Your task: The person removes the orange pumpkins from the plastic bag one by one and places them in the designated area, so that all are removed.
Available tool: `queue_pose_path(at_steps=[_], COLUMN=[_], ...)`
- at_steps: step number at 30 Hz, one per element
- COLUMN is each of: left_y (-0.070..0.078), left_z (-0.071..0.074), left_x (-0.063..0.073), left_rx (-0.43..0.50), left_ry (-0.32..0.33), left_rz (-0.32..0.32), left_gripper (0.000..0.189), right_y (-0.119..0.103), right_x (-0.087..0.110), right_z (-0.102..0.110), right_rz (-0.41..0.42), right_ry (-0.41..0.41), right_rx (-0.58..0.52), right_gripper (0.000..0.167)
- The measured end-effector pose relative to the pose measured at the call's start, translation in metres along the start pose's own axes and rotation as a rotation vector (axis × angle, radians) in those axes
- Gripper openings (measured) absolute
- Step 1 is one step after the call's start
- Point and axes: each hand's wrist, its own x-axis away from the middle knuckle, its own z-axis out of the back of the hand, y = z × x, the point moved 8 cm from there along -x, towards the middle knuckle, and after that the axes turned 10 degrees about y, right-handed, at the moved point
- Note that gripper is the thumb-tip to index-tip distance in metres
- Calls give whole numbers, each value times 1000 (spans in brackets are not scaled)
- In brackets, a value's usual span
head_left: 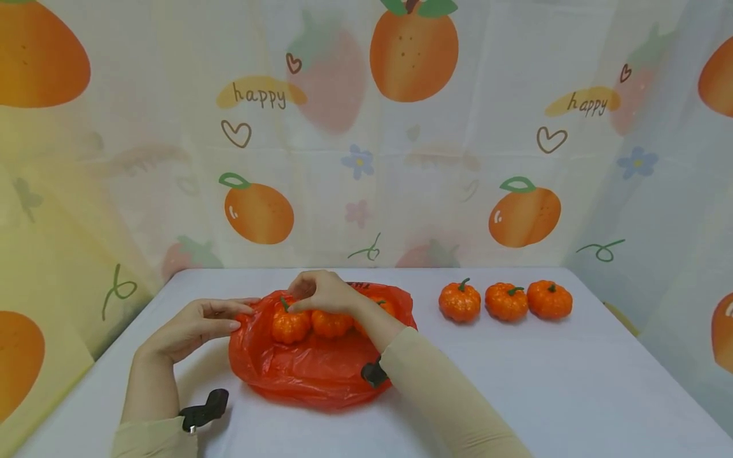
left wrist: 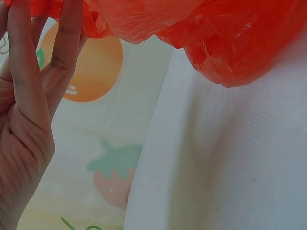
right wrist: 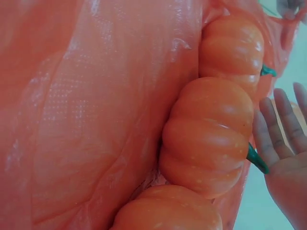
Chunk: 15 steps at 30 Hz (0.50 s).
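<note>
A red plastic bag (head_left: 309, 369) lies spread on the table with its mouth toward me. Three small orange pumpkins (right wrist: 206, 134) with green stems sit in a row inside it. At the bag's left edge, my left hand (head_left: 191, 327) pinches the rim between thumb and fingers; the left wrist view shows those fingers (left wrist: 29, 67) reaching up to the red film. My right hand (head_left: 329, 294) is over the row of pumpkins, close to the stems. Its fingers (right wrist: 283, 122) are extended and hold nothing, beside the middle pumpkin's stem in the right wrist view.
Three more orange pumpkins (head_left: 506, 302) stand in a row to the right of the bag on the white table (head_left: 515, 388). A fruit-printed curtain (head_left: 401, 165) hangs behind the table and along both sides. Black wrist mounts (head_left: 205, 410) sit at the sleeves.
</note>
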Motion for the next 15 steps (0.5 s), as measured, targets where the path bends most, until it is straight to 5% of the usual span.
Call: queue_pose_path(at_steps=[15], left_y=[-3], left_z=[0], left_x=[-1], left_rx=[-15], left_ry=[12], left_rz=[18], left_gripper=[30], right_y=[5], right_x=[-5], right_z=[-8], right_rz=[-10], right_ry=[-12], right_rx=[118], right_gripper=[36])
